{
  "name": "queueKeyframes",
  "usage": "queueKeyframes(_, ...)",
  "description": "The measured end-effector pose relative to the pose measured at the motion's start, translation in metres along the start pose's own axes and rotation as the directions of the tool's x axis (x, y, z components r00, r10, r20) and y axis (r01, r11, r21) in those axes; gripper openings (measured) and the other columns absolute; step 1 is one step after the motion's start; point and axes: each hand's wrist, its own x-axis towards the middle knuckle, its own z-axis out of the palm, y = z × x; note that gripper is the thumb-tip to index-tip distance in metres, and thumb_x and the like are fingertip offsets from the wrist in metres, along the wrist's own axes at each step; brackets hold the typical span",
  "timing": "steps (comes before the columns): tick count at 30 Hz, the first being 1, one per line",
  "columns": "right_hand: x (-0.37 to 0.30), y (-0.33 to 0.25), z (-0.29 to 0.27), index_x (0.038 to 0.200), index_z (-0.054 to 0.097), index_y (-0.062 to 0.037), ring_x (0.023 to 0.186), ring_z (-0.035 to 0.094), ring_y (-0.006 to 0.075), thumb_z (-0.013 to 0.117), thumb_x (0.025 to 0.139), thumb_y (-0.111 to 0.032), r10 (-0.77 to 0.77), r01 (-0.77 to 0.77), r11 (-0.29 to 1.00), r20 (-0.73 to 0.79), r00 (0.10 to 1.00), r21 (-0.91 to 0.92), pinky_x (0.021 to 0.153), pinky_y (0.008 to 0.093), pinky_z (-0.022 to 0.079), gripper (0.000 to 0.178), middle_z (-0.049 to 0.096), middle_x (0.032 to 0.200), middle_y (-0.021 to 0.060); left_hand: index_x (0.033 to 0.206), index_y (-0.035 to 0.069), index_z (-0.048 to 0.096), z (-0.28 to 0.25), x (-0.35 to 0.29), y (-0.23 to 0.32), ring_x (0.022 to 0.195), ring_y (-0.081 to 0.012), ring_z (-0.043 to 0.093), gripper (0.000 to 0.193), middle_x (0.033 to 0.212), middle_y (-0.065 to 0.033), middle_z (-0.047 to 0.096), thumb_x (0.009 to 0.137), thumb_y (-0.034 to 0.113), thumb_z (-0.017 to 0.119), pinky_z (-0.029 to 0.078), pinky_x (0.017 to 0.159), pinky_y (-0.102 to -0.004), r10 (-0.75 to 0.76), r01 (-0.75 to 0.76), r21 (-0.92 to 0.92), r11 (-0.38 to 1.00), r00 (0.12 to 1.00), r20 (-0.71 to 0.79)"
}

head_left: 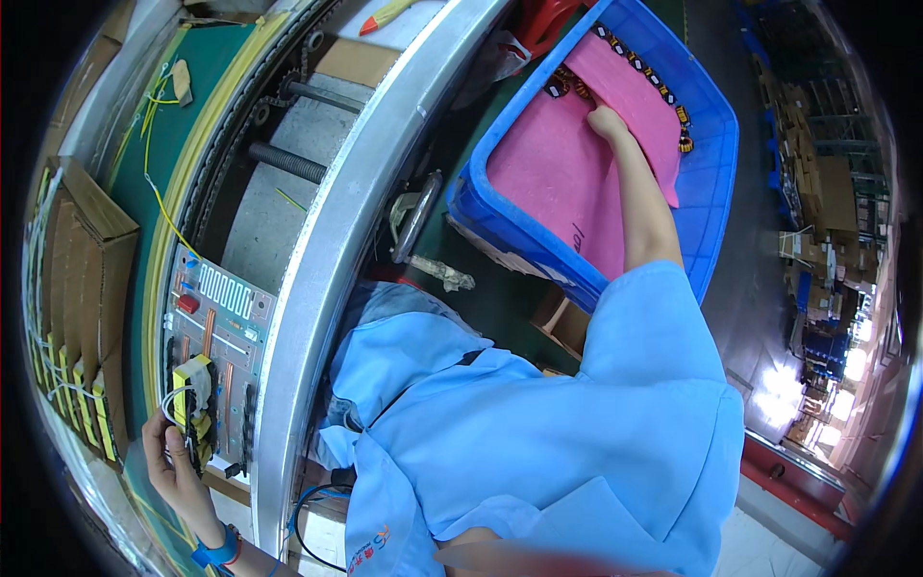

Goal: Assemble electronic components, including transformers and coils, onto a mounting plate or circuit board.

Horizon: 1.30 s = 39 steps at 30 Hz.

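Note:
My right hand (606,121) reaches into a blue plastic bin (471,197), its fingers curled at the edge of a pink foam sheet (625,82). Small dark and orange coil-like parts (558,82) lie beside those fingertips; what the fingers grip is hidden. Another pink sheet (548,159) spreads beneath that arm. On the left, my left hand (178,471) is beside a yellow-wrapped transformer (197,380), thumb and fingers apart near its lower side. The transformer sits on a grey circuit board (236,327) with a white wire loop at its side.
A metal rail (332,212) runs between the board and my body, beside a conveyor chain (231,125). A cardboard box (91,221) with yellow parts stands at far left. A yellow wire (159,197) trails over the green surface. Shelving with cartons (827,212) is at right.

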Motion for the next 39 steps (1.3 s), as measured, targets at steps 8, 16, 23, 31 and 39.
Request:
queueKeyframes(8,-0.002,-0.031,0.002,0.138,0.050,-0.0133,0.125,0.051,0.0373,0.054,0.081,-0.019,-0.120,0.111,0.983,-0.058,0.991,-0.144,0.104,0.0432,0.041,0.057,0.054,0.134,0.0233,0.116,-0.004,0.057,0.001,-0.010,0.018,0.101,-0.0141,0.052,0.025,0.109,-0.0063,0.057,0.102,0.015,0.049,0.039,0.093,-0.0251,0.026,-0.025,0.082,0.996,1.000,-0.008)
queueKeyframes(16,-0.100,-0.039,-0.040,0.118,0.056,-0.0062,0.084,0.067,0.0202,0.060,0.091,-0.013,0.008,-0.176,0.481,0.197,0.980,0.859,0.073,0.0365,0.055,0.028,0.067,0.099,0.0076,0.118,-0.004,0.058,0.000,-0.001,0.020,0.101,-0.0159,0.055,0.024,0.109,-0.0088,0.058,0.101,0.011,0.050,0.041,0.093,-0.0259,0.092,-0.092,0.036,0.995,0.996,0.001)
queueKeyframes(23,-0.196,-0.110,-0.123,0.112,0.057,-0.0072,0.056,0.057,0.0108,0.053,0.098,-0.023,-0.359,-0.225,0.146,0.264,0.895,0.963,0.047,0.0212,0.046,0.021,0.065,0.094,0.0089,0.115,-0.004,0.058,0.007,0.001,0.007,0.102,-0.0171,0.055,0.021,0.110,-0.0101,0.058,0.098,0.007,0.051,0.042,0.090,-0.0256,0.204,-0.204,0.042,0.978,0.979,0.007)
queueKeyframes(31,-0.273,-0.250,-0.167,0.115,0.054,0.0026,0.044,0.044,0.0063,0.051,0.097,-0.030,-0.771,-0.028,0.291,0.252,0.585,0.956,0.039,0.0184,0.032,0.037,0.064,0.082,0.0169,0.106,-0.002,0.065,0.008,-0.005,0.029,0.094,-0.0202,0.060,0.018,0.100,-0.0118,0.063,0.090,0.000,0.058,0.046,0.085,-0.0276,0.327,-0.324,0.045,0.945,0.940,-0.094)
queueKeyframes(39,-0.343,-0.379,-0.146,0.109,0.056,0.0035,0.077,0.064,0.0100,0.067,0.088,-0.013,-0.886,0.183,0.383,0.305,0.349,0.905,0.067,0.0231,0.048,0.029,0.070,0.084,0.0108,0.103,0.000,0.066,-0.014,-0.021,0.003,0.098,-0.0238,0.062,0.018,0.105,-0.0121,0.065,0.086,0.001,0.062,0.048,0.086,-0.0305,0.413,-0.409,0.072,0.910,0.873,-0.258)
